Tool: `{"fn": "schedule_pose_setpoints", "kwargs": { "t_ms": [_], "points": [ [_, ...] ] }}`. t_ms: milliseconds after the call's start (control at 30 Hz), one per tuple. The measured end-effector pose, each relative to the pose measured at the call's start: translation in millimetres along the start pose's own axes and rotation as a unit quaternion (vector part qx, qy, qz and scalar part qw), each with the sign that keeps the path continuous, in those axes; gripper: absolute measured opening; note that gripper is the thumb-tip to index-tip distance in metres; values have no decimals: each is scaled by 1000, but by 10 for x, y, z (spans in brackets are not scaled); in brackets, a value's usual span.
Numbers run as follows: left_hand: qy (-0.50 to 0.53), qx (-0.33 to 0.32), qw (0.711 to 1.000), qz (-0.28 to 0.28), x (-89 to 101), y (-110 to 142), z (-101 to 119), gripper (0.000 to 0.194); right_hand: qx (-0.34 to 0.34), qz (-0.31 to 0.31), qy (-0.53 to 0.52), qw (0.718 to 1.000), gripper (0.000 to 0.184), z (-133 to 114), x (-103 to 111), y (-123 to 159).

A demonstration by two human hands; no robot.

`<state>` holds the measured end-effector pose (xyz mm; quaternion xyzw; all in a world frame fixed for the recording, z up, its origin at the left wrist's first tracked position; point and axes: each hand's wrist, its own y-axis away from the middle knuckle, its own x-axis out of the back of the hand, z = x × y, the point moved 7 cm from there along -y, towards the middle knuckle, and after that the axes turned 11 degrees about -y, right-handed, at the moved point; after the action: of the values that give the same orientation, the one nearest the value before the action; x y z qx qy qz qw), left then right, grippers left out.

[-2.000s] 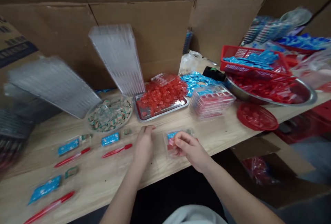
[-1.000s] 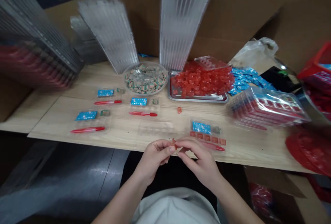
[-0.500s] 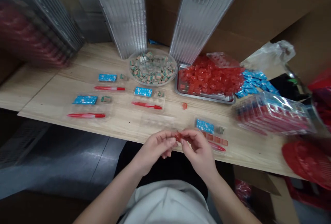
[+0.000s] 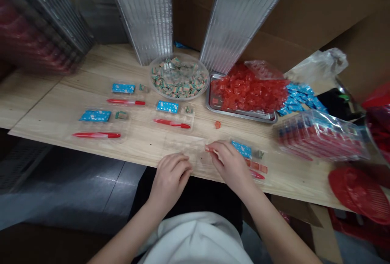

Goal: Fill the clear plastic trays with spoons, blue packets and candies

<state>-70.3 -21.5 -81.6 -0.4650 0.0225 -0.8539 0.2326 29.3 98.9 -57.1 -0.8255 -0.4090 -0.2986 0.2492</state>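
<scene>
My right hand point(image 4: 230, 163) pinches a small red translucent plastic piece point(image 4: 207, 148) between thumb and fingertips, over the right part of a clear plastic tray point(image 4: 183, 144). Closed at the table's front edge, my left hand point(image 4: 171, 174) has its fingers curled by the tray's lower edge; whatever they hold, if anything, is hidden. Partly behind my right hand lies a filled tray with a blue packet point(image 4: 241, 149), a row of red squares point(image 4: 255, 166) and a red pen point(image 4: 257, 174). One loose red piece point(image 4: 217, 124) rests on the wood.
Further trays hold blue packets point(image 4: 95, 115) and red pens point(image 4: 96, 135). Behind them stand a round bowl point(image 4: 178, 95) of small wrapped pieces, a metal tray point(image 4: 240, 113) heaped with red pieces, and tall stacks of clear trays point(image 4: 143, 16). Packed trays point(image 4: 323, 136) are piled at the right.
My hands have separated. The right one has moved slightly up with the red piece over the clear tray; the left has drawn away to the left and curled near the table edge.
</scene>
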Motion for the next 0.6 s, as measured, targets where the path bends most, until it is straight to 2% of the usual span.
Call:
{"fn": "schedule_pose_setpoints", "kwargs": {
  "t_ms": [67, 133, 233, 300, 367, 433, 533, 600],
  "points": [
    [-22, -24, 999, -27, -65, 40, -27, 10, 1, -62, 45, 997, 17, 20, -164, -67],
    [-29, -29, 998, -37, -102, 49, -40, 11, -11, -84, 77, 993, 16, 35, -236, -109],
    [-32, -34, 998, -49, -133, 34, -30, 12, -26, -123, 65, 990, 14, 71, -186, -167],
    [-33, -38, 997, -54, -140, 25, -21, 13, -17, -147, 30, 989, 19, 137, -55, -252],
    [-33, -44, 997, -50, -131, 27, -14, 13, -32, -113, 34, 993, 25, 311, 161, -413],
    [-29, -53, 998, -36, -104, 41, -4, 14, -79, -61, 80, 992, 22, 567, 341, -596],
    [-35, -51, 998, -6, -53, 78, -17, 16, -110, -84, 101, 985, 12, 781, 324, -769],
    [-49, -36, 998, 13, -21, 105, -50, 17, -91, -100, 59, 989, 14, 709, 262, -769]
  ]
}}
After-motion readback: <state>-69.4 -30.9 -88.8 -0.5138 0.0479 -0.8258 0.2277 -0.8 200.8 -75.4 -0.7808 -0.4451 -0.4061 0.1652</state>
